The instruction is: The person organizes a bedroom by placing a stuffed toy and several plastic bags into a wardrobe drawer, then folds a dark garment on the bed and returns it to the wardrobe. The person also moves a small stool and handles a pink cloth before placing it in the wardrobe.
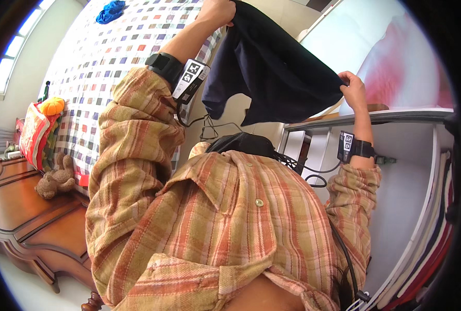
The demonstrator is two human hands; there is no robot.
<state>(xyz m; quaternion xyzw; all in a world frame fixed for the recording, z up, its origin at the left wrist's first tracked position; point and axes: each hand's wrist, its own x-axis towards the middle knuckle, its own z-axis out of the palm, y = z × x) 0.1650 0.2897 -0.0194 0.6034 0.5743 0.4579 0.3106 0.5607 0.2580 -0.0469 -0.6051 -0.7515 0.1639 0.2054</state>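
A dark navy garment [277,67] hangs stretched out in front of me. A notch in its lower edge looks like the gap between two short legs, but I cannot tell its exact kind. My left hand [219,12] pinches its upper left corner at the top of the view, partly cut off by the frame edge. At the other corner, my right hand [353,90] grips the cloth between thumb and fingers. The fabric sags between both hands and hides part of the floor.
On the left is a bed [95,78] with a checked sheet, holding a blue cloth [110,12], an orange cushion [52,106] and a teddy bear [55,179]. Its wooden headboard [20,202] stands lower left. An open wardrobe [401,181] is at right. Black cables [209,127] run near my body.
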